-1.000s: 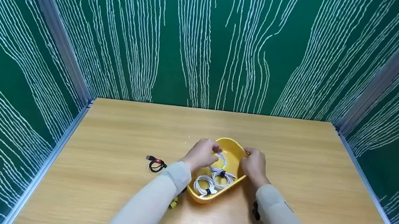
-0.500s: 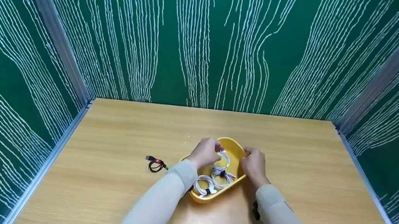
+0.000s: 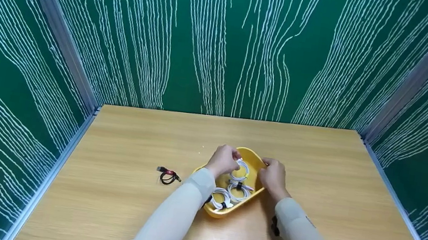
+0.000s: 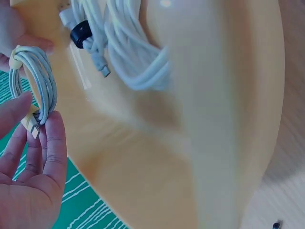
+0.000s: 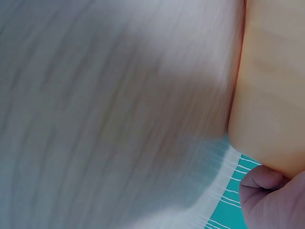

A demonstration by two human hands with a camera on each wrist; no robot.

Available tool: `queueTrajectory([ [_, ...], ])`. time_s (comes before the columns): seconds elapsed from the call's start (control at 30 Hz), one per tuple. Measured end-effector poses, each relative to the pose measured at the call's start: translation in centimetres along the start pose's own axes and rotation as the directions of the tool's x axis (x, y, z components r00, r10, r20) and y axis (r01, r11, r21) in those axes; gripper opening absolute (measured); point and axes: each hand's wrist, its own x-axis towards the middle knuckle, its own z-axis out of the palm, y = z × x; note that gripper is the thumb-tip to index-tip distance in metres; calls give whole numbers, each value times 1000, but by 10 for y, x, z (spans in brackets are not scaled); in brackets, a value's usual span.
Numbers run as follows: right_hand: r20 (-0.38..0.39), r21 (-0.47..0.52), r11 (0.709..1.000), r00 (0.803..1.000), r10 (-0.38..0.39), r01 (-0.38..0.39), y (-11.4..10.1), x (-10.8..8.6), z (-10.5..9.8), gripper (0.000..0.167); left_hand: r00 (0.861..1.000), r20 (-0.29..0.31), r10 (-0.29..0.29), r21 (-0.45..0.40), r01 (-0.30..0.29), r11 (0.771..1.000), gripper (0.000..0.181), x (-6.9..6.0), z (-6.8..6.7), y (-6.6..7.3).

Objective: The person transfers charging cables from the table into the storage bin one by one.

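A yellow bin (image 3: 251,156) stands slantwise on the table, with white coiled cables (image 3: 238,192) inside. My left hand (image 3: 223,161) pinches another thin white coil (image 3: 241,170) over the bin; in the left wrist view the thumb and fingers of that hand (image 4: 35,167) hold the coil (image 4: 45,81) by its yellow tie, its plug pointing out. The bin's far right rim is gripped by my right hand (image 3: 273,176). From the right wrist view, curled fingers of this hand (image 5: 274,198) press against the bin's outer wall (image 5: 271,95).
Left of the bin, a small black cable (image 3: 168,176) with a red band lies on the wooden table (image 3: 118,207). Green panels (image 3: 202,51) with white wavy lines rise behind the table and on both sides, joined by grey posts.
My left hand has shifted slightly right and away from me over the bin, carrying the thin white coil. My right hand has stayed on the rim.
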Motion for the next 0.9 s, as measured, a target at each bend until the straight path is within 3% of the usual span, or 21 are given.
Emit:
queueTrajectory([
  [0.33,23,27,998,999,47,-48,-1,1,0,51,994,-4,-112,-82,111,990,22,-2,-2,10],
  [0.7,19,46,998,999,51,-52,0,1,2,51,971,-63,-229,-102,222,970,27,3,5,19],
  [0.83,19,27,998,999,48,-48,0,1,2,48,974,-106,-198,-91,189,978,36,55,38,-35],
  [0.9,17,21,999,999,45,-45,0,1,2,47,974,-106,-200,-90,191,978,37,66,43,-44],
])
